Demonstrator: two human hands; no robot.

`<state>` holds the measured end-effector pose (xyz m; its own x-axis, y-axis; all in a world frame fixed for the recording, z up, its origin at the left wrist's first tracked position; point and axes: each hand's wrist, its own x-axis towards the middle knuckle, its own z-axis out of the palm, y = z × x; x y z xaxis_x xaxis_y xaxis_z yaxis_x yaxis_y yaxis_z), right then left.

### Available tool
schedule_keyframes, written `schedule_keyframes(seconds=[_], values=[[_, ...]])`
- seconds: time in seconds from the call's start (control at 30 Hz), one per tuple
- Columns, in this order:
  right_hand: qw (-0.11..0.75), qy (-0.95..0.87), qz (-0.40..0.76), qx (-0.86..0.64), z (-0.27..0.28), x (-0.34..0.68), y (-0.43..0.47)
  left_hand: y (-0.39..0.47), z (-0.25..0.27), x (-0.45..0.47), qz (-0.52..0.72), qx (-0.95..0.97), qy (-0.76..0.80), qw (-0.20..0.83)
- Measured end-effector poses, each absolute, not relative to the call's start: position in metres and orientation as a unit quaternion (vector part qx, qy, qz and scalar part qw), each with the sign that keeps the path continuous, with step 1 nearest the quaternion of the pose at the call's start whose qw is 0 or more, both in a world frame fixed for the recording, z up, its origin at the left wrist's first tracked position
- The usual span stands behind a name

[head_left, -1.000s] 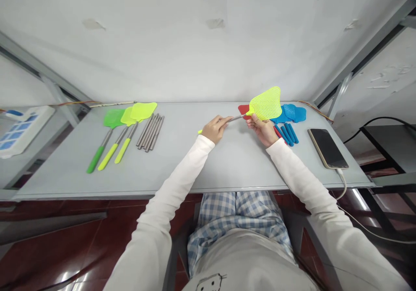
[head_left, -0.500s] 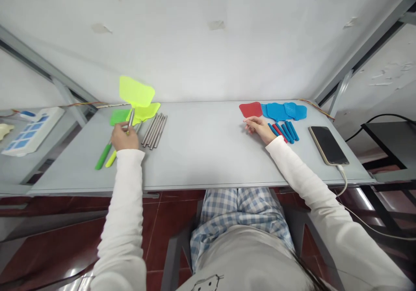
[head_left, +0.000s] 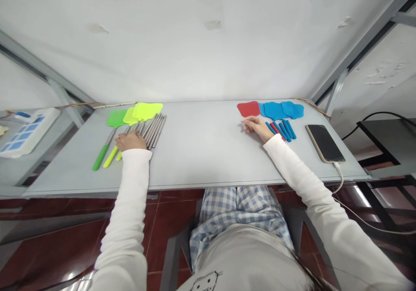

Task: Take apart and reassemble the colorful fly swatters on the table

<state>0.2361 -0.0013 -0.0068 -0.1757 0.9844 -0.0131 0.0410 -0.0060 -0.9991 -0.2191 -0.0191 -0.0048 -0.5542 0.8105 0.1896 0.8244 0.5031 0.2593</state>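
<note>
Evidently, from the head camera, the two hands work well apart on a grey counter [head_left: 201, 152]. At its left end the left hand [head_left: 131, 140] lies palm down over the metal shafts of the yellow fly swatters [head_left: 148, 111], fingers bent; whether they grip a shaft I cannot tell, since the back of the hand hides it. The yellow heads overlap near the wall, and yellow handle ends stick out on the hand's left side. Just left of them lies the green fly swatter [head_left: 116, 118], its handle pointing toward the counter's front edge. Loose metal rods [head_left: 159, 130] lie side by side just right of the hand.

The right hand [head_left: 255, 126] rests near the other end — fingers loosely curled, partly open, with nothing visible in its hold. Just beyond it is a red swatter head [head_left: 248, 108], next to overlapping blue swatter heads [head_left: 273, 110]. Beside its wrist lie blue handles [head_left: 291, 129] and a red handle [head_left: 276, 130] — then, farther right, a phone [head_left: 325, 143] with a white cable [head_left: 340, 176] plugged in.
</note>
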Motion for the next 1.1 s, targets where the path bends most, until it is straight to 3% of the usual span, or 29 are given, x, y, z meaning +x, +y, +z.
schedule_keyframes(seconds=[0.37, 0.63, 0.93, 1.03, 1.1], values=[[0.421, -0.572, 0.522, -0.473, -0.008, 0.236, -0.001, -0.030, -0.002, -0.191, -0.196, -0.551, -0.807, 0.078], [0.419, -0.564, 0.530, -0.475, -0.005, 0.237, 0.000, -0.008, 0.003, -0.152, -0.100, -0.551, -0.827, 0.046], [0.410, -0.569, 0.532, -0.474, -0.008, 0.236, 0.001, -0.019, 0.002, -0.111, -0.137, -0.555, -0.820, 0.028], [0.418, -0.584, 0.498, -0.485, -0.006, 0.238, 0.002, -0.024, 0.006, -0.098, -0.146, -0.568, -0.810, 0.021], [0.440, -0.617, 0.413, -0.505, -0.001, 0.244, 0.002, -0.024, 0.010, -0.095, -0.148, -0.567, -0.810, 0.025]])
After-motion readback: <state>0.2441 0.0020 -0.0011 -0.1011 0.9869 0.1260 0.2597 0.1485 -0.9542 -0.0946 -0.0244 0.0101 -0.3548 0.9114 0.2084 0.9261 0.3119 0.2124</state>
